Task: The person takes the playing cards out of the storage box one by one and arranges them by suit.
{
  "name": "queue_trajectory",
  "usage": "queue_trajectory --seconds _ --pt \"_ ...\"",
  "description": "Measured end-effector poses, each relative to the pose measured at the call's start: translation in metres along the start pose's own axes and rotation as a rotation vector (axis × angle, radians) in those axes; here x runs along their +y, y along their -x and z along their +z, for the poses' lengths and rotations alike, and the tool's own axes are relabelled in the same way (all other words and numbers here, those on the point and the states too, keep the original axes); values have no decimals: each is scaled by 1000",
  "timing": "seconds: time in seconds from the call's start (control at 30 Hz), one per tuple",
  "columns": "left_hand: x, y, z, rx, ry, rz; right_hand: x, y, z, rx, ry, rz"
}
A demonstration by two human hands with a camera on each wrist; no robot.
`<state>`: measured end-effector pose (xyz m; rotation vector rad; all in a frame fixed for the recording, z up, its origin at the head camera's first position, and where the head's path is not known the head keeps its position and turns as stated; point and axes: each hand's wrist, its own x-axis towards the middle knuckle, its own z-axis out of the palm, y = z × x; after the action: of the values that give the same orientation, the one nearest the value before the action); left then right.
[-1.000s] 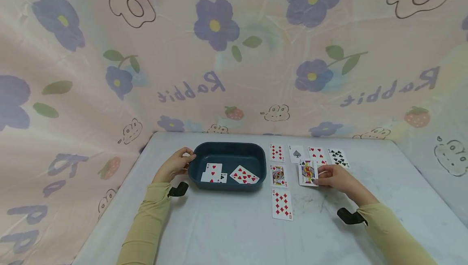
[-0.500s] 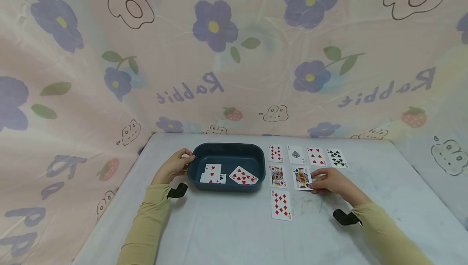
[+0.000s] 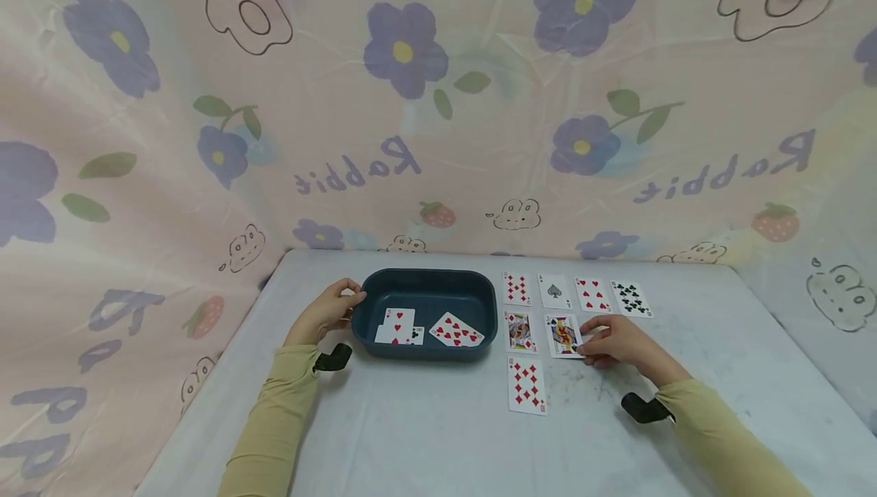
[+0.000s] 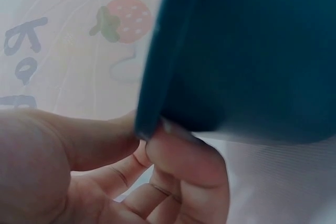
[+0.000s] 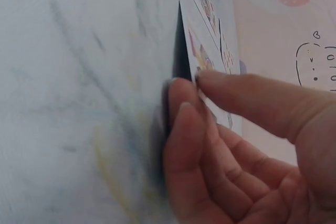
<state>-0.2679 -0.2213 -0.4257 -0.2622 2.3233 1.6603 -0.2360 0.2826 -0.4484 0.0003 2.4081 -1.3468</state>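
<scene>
My left hand [image 3: 325, 313] pinches the left rim of a dark blue rectangular tray [image 3: 428, 352] between thumb and curled fingers; the left wrist view shows the tray wall [image 4: 252, 51] close up. Inside the tray lie several playing cards, among them a heart card [image 3: 399, 320] and another one [image 3: 455, 329] askew. With thumb and fingertips my right hand [image 3: 620, 345] pinches the right edge of a black-suited face card [image 3: 562, 333]. That edge is tilted up off the table in the right wrist view, with a dark shadow under it.
Face-up cards lie in rows right of the tray: a diamond card [image 3: 517, 289], ace of spades [image 3: 554, 291], heart card [image 3: 593, 294] and club card [image 3: 632, 298] behind; a diamond face card [image 3: 521, 331] and ten of diamonds [image 3: 527, 384] nearer. A printed curtain [image 3: 452, 139] surrounds the white table [image 3: 411, 436].
My right hand has moved left and slightly down with the face card, bringing it beside the diamond face card and uncovering the heart card behind. The left hand and tray stay put.
</scene>
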Motion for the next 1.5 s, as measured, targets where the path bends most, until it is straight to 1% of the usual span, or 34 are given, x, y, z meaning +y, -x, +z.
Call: queue_trajectory --seconds 0.23,0.53,0.7,0.77,0.87,1.07,1.23,1.5 --pt "-4 0 0 10 -9 -5 -1 2 2 16 8 15" --pt "-5 1 0 16 -4 -1 0 1 3 69 41 54" --pt "-5 2 0 15 3 6 -3 3 -2 66 52 19" --pt "-5 2 0 13 7 8 -7 2 -4 56 54 -12" --pt "-4 2 0 15 7 7 -18 -2 -6 38 37 -55" --pt "-3 0 -1 27 -15 0 -52 -14 -1 -49 -11 -216" --pt "-3 -1 -1 16 -27 -1 -83 -21 10 -87 25 -303" --pt "0 -1 -3 2 -11 -5 -130 -30 30 -132 94 -418"
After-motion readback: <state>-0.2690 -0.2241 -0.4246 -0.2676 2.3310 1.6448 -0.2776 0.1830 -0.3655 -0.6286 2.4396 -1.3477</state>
